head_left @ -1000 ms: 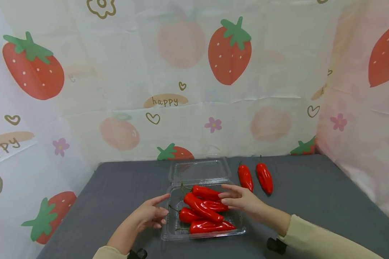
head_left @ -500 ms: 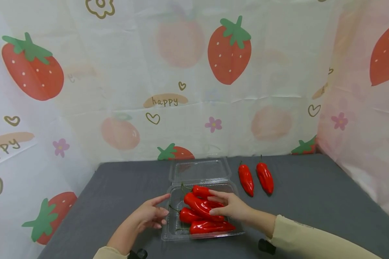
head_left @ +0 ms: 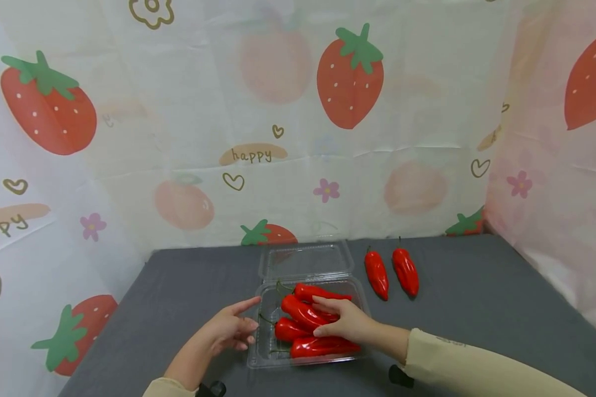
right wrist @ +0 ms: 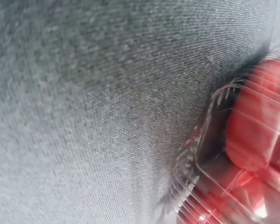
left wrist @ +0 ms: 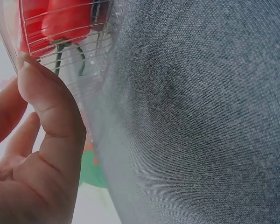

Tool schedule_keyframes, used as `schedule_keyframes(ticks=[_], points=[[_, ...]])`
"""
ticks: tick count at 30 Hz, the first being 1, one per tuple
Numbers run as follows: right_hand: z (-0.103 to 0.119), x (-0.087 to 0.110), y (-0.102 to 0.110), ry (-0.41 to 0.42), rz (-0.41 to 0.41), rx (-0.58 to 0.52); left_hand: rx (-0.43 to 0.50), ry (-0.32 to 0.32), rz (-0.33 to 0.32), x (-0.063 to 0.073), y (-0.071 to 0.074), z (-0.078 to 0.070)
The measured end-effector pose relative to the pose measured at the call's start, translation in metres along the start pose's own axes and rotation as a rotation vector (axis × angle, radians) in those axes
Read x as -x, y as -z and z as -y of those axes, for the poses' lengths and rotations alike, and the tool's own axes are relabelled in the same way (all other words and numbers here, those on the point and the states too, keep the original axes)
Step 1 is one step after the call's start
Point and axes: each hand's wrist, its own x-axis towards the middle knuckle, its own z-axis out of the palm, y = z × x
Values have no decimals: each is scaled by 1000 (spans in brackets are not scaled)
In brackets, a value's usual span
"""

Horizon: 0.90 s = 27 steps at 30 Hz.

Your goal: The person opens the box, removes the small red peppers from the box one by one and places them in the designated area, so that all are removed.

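Note:
A clear plastic clamshell box (head_left: 265,361) lies with its lid open and holds several glossy red chili peppers (head_left: 323,347). My right hand (head_left: 352,322) is over the box, fingers and thumb on either side of the slanting top chili pepper (head_left: 300,310), whose lower end the hand hides. My left hand (head_left: 228,328) stays at the box's left side, index finger stretched to the rim; in the left wrist view the thumb (left wrist: 46,93) is right at the box edge. The right wrist view shows the box's ribbed wall (right wrist: 200,154) but not the hand.
Two more red chili peppers, one (head_left: 376,275) nearer the box and another (head_left: 405,273) further right, lie on the grey cloth (head_left: 457,298). The transparent lid (head_left: 305,262) leans back behind the box. A strawberry-print curtain (head_left: 278,215) closes off the back and sides.
My right hand has moved left and slightly down, from the box's right side onto the top chili pepper. The left hand and the box have kept their places.

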Motion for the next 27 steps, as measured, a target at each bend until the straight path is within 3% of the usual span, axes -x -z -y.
schedule_keyframes(ticks=[15, 27], points=[[0, 1, 0, 17, -70, 35, 6, -10, 12, -1, 1, 1], [3, 4, 8, 35, -84, -141, 6, -2, -24, 1, -2, 0]])
